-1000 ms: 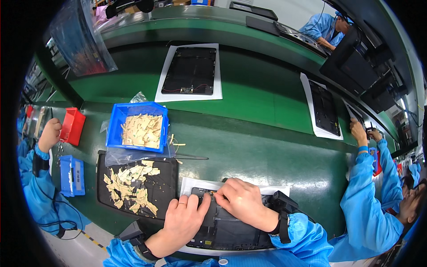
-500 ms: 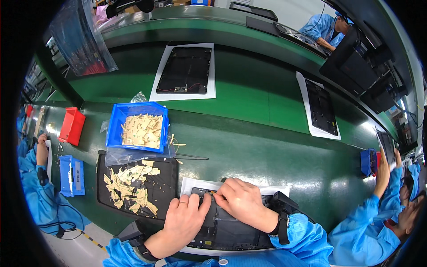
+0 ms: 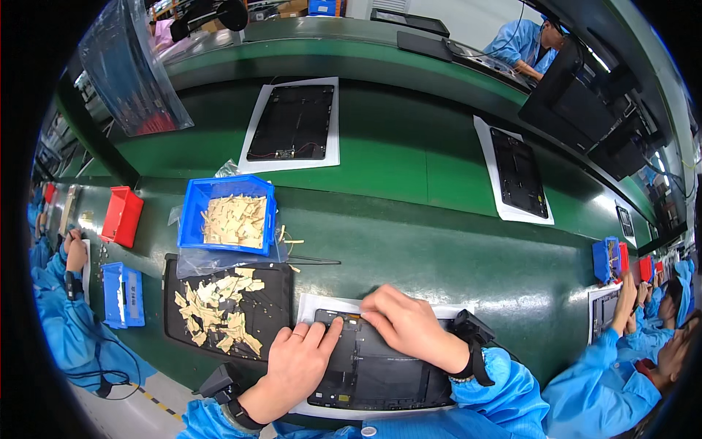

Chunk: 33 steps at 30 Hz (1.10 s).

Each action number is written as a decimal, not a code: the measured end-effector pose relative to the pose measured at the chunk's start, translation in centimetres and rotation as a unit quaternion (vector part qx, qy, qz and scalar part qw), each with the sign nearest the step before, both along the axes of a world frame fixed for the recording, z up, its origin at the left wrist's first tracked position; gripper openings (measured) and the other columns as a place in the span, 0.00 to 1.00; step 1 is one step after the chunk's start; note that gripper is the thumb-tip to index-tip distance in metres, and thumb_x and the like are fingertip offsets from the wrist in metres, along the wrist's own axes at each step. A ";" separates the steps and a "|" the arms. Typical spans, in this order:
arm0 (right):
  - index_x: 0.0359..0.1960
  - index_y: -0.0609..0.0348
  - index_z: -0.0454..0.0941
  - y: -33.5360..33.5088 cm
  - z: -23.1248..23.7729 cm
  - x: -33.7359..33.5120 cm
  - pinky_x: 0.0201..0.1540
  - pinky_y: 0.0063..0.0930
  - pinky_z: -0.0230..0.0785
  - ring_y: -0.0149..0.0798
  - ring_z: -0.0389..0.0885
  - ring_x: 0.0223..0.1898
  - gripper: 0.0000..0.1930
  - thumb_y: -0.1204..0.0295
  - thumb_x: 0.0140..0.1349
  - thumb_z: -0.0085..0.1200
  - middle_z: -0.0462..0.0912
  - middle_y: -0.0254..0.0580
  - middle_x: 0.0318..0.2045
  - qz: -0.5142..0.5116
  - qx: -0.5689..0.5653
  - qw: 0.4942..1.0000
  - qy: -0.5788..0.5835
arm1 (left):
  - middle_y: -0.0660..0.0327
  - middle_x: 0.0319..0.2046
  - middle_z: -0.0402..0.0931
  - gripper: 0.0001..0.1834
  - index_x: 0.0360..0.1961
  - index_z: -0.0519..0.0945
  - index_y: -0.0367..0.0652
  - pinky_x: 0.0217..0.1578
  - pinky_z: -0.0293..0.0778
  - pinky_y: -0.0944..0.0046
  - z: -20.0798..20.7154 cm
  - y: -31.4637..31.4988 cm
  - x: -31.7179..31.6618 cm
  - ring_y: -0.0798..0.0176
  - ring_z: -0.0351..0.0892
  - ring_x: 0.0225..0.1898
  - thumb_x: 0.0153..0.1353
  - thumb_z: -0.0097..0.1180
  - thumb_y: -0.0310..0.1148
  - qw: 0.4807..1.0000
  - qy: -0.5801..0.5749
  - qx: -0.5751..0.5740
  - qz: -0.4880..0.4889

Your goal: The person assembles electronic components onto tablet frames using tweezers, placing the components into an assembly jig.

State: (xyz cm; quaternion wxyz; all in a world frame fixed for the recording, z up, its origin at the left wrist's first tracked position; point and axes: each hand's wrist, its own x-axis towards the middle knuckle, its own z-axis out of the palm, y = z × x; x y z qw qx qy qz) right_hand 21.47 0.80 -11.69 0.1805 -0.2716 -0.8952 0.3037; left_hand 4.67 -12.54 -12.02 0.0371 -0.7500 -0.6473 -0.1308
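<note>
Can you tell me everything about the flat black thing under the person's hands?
The flat black panel is a rectangle with rounded corners and smooth sections inside, maybe plastic or metal. A small yellow patch sits near its lower edge, toward the left. It lies flat on a white sheet on the green table. The left hand touches its upper left part with one fingertip; the right hand has fingertips at its upper edge.

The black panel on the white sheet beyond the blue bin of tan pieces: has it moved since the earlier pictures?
Yes, to the left: judged against the blue bin, the black panel now lies farther left than before.
</note>
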 end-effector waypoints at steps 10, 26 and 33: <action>0.39 0.49 0.82 -0.1 0.1 -0.3 0.31 0.29 0.72 0.36 0.77 0.33 0.12 0.73 0.51 0.60 0.75 0.32 0.33 0.130 0.183 0.974 -0.041 | 0.65 0.30 0.71 0.21 0.47 0.79 0.41 0.32 0.68 0.65 -0.3 0.0 -0.2 0.64 0.74 0.33 0.49 0.52 0.31 1.000 -0.006 0.001 0.019; 0.37 0.58 0.79 0.0 -0.1 0.6 0.32 0.35 0.74 0.45 0.81 0.32 0.05 0.75 0.60 0.55 0.76 0.39 0.33 0.010 0.021 0.999 0.048 | 0.63 0.29 0.69 0.21 0.46 0.79 0.44 0.29 0.68 0.63 -0.2 0.5 0.6 0.62 0.74 0.32 0.48 0.53 0.31 1.000 -0.005 0.003 0.022; 0.37 0.59 0.78 0.1 -0.8 0.7 0.34 0.36 0.74 0.48 0.81 0.34 0.05 0.74 0.61 0.54 0.78 0.42 0.32 0.007 0.020 0.999 0.048 | 0.63 0.29 0.69 0.22 0.48 0.78 0.42 0.28 0.68 0.63 -0.4 0.6 1.0 0.62 0.74 0.31 0.48 0.54 0.31 1.000 0.018 -0.004 0.016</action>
